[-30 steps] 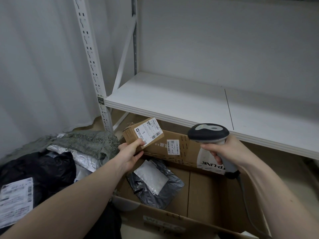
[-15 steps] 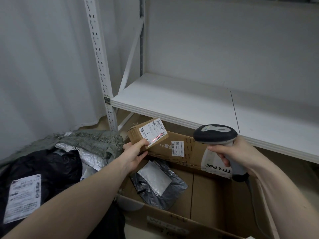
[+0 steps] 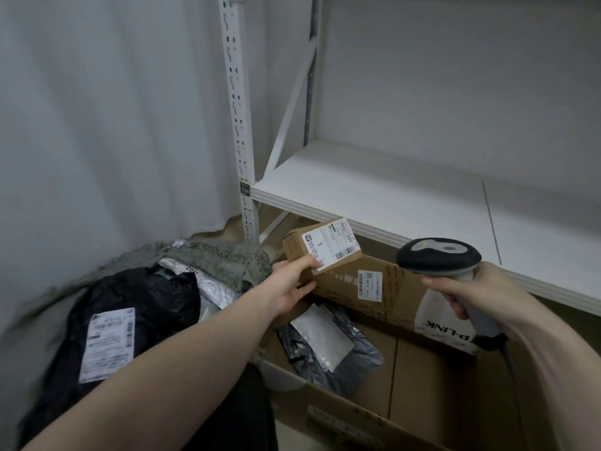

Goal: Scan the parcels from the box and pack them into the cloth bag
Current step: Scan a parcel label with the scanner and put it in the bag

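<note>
Gripping one small parcel (image 3: 320,247), left hand (image 3: 289,288); right hand (image 3: 478,288) clutches one scanner (image 3: 439,255).

- The white shelf board (image 3: 390,196) overhangs the far wall of the cardboard box (image 3: 432,362) at centre right, capping room above it.
- The box floor at lower centre lies open beside a grey mailer (image 3: 328,349).
- At left, black parcel (image 3: 130,320) and silver mailers fill the cloth bag (image 3: 224,258).
- The rack upright (image 3: 239,125) stands at upper centre.
</note>
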